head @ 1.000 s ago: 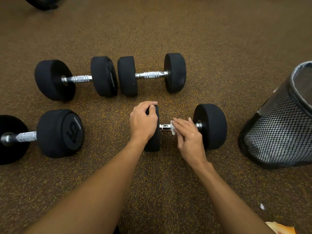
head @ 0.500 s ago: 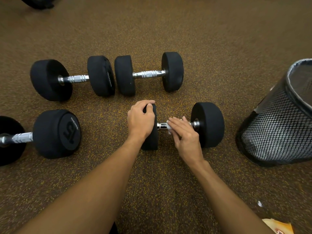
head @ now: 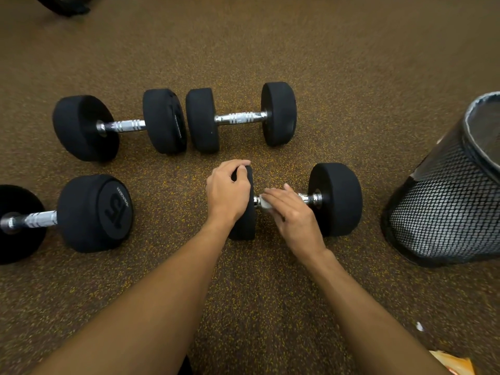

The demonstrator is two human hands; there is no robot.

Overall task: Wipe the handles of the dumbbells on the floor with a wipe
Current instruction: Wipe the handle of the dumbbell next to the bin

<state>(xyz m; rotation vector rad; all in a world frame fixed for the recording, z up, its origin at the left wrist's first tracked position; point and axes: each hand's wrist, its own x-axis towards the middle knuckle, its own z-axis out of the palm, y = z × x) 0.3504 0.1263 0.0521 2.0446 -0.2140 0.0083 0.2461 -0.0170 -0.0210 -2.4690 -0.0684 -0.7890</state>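
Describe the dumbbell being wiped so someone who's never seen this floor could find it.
Start at the black mesh bin on the right; the dumbbell lies just left of it, in the near row. Alone among the four, it has hands on it: the left hand grips one weight, the right hand presses a white wipe on its handle.

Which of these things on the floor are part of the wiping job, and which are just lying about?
Part of the job:
wipe, pressed on the handle by the right hand
near right dumbbell, its head gripped by the left hand
near left dumbbell
far left dumbbell
far right dumbbell

Just lying about:
mesh bin
orange object
white scrap
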